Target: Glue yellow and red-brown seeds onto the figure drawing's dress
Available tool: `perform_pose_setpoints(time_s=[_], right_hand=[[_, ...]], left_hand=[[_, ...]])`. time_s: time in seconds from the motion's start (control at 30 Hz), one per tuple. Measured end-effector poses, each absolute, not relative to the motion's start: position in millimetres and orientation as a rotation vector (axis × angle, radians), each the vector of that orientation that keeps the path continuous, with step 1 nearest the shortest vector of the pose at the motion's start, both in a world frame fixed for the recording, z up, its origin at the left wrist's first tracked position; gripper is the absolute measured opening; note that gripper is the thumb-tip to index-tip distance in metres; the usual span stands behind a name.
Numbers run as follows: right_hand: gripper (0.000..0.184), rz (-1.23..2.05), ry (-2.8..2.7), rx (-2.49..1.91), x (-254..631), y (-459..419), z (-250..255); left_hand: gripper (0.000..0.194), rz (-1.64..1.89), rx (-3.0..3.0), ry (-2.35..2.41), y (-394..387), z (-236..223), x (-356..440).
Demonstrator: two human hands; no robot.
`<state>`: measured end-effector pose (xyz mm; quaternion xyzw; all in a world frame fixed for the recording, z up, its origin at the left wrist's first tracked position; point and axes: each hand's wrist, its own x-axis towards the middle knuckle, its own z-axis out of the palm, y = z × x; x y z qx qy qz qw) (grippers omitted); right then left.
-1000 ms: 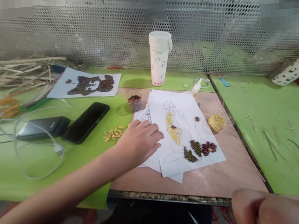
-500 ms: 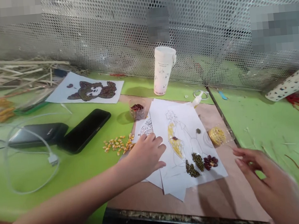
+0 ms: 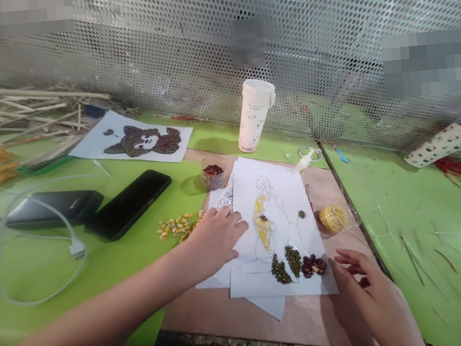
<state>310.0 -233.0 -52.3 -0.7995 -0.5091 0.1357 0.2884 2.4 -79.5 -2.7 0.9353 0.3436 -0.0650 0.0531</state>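
A white sheet with a line drawing of a figure (image 3: 296, 186) lies on brown board. Glued yellow grains (image 3: 264, 234), green mung beans (image 3: 280, 268) and a flower of dark red beans (image 3: 313, 265) cover parts of it. My left hand (image 3: 218, 233) rests by the sheet's left edge, over a second drawing (image 3: 221, 199), fingers loosely bent and apart. My right hand (image 3: 365, 285) is at the sheet's lower right edge, fingers apart, thumb close to the paper; whether it touches I cannot tell. No object shows in either hand.
Corn kernels (image 3: 174, 227) lie left of my left hand, below a cup of red beans (image 3: 213, 174). A tub of yellow grains (image 3: 333, 218), a glue bottle (image 3: 304, 160) and a white tumbler (image 3: 255, 116) stand around the sheet. A phone (image 3: 130, 204) and power bank (image 3: 56, 208) lie left.
The drawing sheet has turned, its lower end swinging left. My right hand has moved left to the sheet's edge. My left hand has shifted only slightly left.
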Motion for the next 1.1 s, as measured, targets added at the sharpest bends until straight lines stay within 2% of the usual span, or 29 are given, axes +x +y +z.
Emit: perform_pose_setpoints(time_s=[0.2, 0.37, 0.87, 1.1], right_hand=[[0.041, 0.441, -1.469, -2.099, 292.9, -229.7, -42.0], [0.034, 0.316, -1.525, -2.071, 286.8, -227.1, -29.3], [0.037, 0.317, -1.507, -2.048, 304.9, -220.6, -42.3], [0.038, 0.246, -1.446, -2.06, 296.7, -222.6, -33.7]], left_hand=[[0.034, -0.204, 2.778, 1.015, -82.1, 2.7, -4.5], [0.046, -0.064, 2.801, 0.985, -85.1, -4.1, 5.7], [0.045, 0.046, 2.818, 0.987, -77.8, -15.7, 17.4], [0.03, 0.113, 2.729, 1.006, -71.1, -13.1, 18.0]])
